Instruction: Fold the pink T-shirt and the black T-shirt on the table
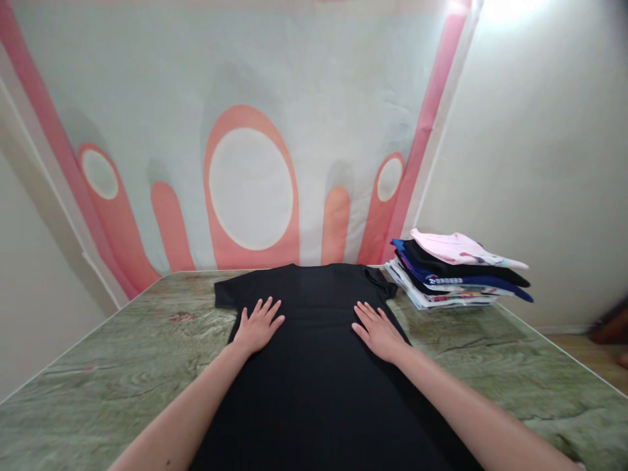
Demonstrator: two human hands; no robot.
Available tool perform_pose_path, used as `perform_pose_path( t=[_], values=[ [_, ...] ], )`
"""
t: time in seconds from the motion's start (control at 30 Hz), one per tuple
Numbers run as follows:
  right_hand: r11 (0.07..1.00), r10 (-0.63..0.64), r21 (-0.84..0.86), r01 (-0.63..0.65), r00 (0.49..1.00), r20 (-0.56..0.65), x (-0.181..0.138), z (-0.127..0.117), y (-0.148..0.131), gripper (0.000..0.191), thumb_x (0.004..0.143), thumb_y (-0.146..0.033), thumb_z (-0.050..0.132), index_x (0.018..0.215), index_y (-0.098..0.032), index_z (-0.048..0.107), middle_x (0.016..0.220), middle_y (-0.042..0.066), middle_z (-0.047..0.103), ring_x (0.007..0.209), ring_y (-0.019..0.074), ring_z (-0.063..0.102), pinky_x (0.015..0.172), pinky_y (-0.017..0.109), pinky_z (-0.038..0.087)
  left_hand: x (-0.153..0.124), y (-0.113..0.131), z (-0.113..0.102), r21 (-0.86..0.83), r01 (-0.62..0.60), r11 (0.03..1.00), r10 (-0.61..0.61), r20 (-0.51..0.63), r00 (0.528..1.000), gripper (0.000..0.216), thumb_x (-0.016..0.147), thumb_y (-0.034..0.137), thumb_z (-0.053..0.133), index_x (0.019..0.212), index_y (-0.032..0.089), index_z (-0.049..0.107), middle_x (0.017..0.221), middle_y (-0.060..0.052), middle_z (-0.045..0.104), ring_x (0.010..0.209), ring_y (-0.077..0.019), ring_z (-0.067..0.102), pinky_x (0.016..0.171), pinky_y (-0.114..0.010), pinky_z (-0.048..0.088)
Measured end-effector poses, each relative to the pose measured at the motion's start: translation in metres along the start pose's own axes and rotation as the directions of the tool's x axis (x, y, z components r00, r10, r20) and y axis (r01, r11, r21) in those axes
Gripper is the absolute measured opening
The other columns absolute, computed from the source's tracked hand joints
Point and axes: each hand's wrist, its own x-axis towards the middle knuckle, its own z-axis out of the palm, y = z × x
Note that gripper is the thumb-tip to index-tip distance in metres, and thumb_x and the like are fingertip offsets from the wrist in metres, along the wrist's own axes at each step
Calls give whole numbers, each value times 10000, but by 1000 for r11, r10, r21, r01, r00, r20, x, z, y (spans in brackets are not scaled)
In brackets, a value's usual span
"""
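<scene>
We had the black T-shirt (314,366) mostly flat beneath our wide-spread left hand (257,326) and right hand (379,332), one sleeve (390,289) unstraightened.

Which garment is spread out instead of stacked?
The black shirt under the left hand and right hand; the others lie folded in the pile at right.

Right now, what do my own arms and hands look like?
Your left hand and right hand wear no gloves, and no rings show on the fingers. The left forearm and right forearm look bare in view, without watch or bracelet; a small spot marks the left one.
</scene>
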Motion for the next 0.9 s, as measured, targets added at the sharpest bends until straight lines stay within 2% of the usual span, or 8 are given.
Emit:
perform_pose_path(
  t=[0.13, 0.23, 0.47, 0.57, 0.67, 0.77, 0.83, 0.9],
  values=[
    [1000, 23, -19, -23, 1000, 13, 19, 3, 3, 620, 953, -533, 191, 1456, -187, 299, 1524, 77, 252, 1416, 222, 166, 1136, 454, 127, 26, -17, 3, 29, 10, 1000, -11, 24, 1000, 536, 949, 532, 248, 1456, 356, 260, 1542, -26, 223, 1404, -311, 178, 1046, -618, 172],
    [999, 33, -24, -33, 999, 6, 17, 2, 4, 613, 956, -519, 193, 1452, -177, 308, 1520, 88, 259, 1413, 230, 177, 1132, 466, 136, 26, -22, 1, 44, 9, 999, -9, 19, 1000, 526, 958, 500, 245, 1457, 335, 270, 1539, -30, 234, 1402, -308, 189, 1049, -588, 206],
    [1000, -12, 0, 12, 1000, -24, -34, -1, 11, 611, 954, -532, 193, 1459, -203, 295, 1523, 62, 257, 1411, 221, 185, 1137, 462, 146, -45, -12, 14, 110, 27, 994, -20, -61, 998, 645, 936, 552, 264, 1475, 197, 262, 1529, -108, 246, 1409, -309, 165, 1094, -499, 188],
    [1000, -10, -4, 9, 1000, -22, -47, -1, 13, 611, 954, -534, 197, 1458, -203, 295, 1526, 58, 250, 1413, 213, 178, 1141, 454, 143, -62, -10, 15, 111, -27, 993, 35, -70, 997, 652, 931, 573, 256, 1480, 221, 245, 1540, -87, 219, 1416, -300, 140, 1104, -493, 165],
    [1000, 13, -12, -13, 1000, -20, -45, 0, 13, 608, 955, -527, 208, 1454, -193, 305, 1522, 66, 259, 1412, 220, 185, 1138, 462, 150, -53, -13, 9, 90, -61, 994, 65, -35, 997, 624, 934, 567, 254, 1481, 267, 229, 1549, -61, 192, 1420, -290, 131, 1099, -509, 165],
    [998, 52, -24, -52, 999, -11, -31, -2, 7, 615, 952, -521, 232, 1442, -163, 329, 1512, 98, 277, 1405, 246, 204, 1127, 483, 167, -26, -13, 0, 51, -23, 998, 21, 43, 999, 624, 933, 563, 264, 1478, 261, 237, 1548, -77, 188, 1414, -307, 147, 1081, -545, 185],
    [999, 41, -15, -41, 999, 1, -19, -7, -3, 632, 945, -533, 254, 1441, -149, 330, 1510, 117, 275, 1405, 261, 201, 1120, 491, 181, -8, -3, -7, 20, 15, 1000, -16, 73, 997, 630, 932, 559, 270, 1477, 244, 245, 1547, -96, 183, 1410, -324, 152, 1058, -573, 214],
    [998, -57, 18, 57, 998, 11, -7, -13, -19, 632, 945, -541, 253, 1451, -168, 309, 1521, 102, 253, 1413, 248, 172, 1127, 479, 173, 5, 17, -11, -24, -29, 999, 30, 53, 998, 608, 942, 542, 246, 1480, 261, 223, 1554, -78, 161, 1417, -312, 130, 1048, -586, 227]
  ],
)
